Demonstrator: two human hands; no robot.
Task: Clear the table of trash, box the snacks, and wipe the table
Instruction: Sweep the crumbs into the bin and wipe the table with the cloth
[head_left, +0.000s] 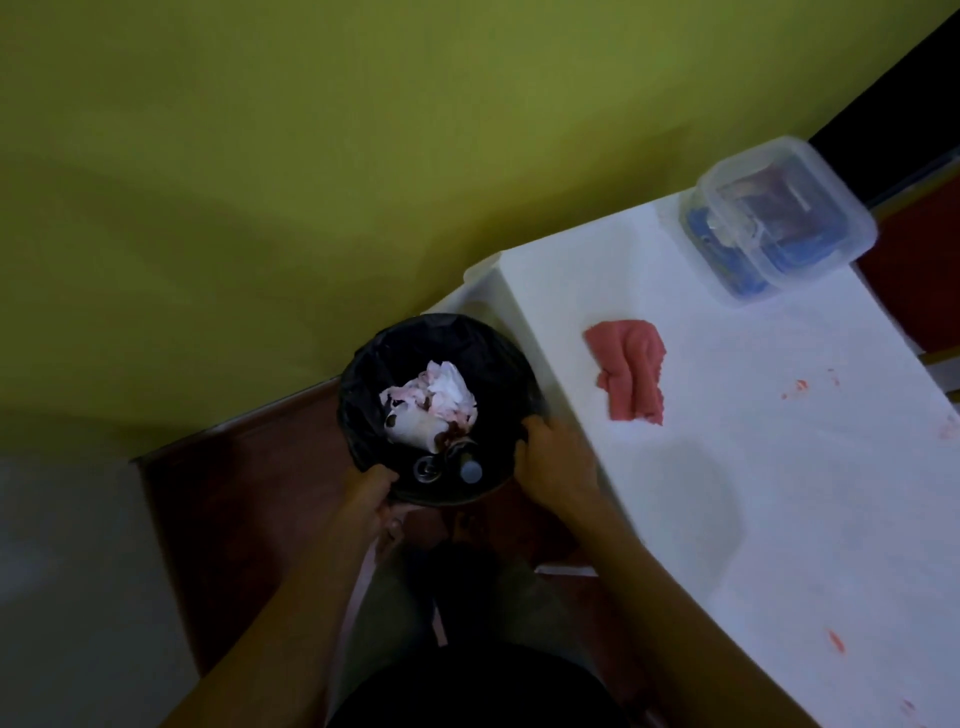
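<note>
Between the two hands sits a round black bin with a black plastic liner (371, 374), the left hand (373, 491) and right hand (551, 457) each curled over its near rim. Crumpled white, pink-stained tissue (434, 408) lies inside. Right of the right hand, the white table (727, 493) carries a rumpled pink cloth (627, 376), red smears (800, 387) and, farther off, a closed clear plastic snack box (779, 218).

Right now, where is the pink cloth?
In the head view, the pink cloth lies crumpled on the white table, right of centre, between the black trash bin on its left and the clear snack box at the far corner.
</note>
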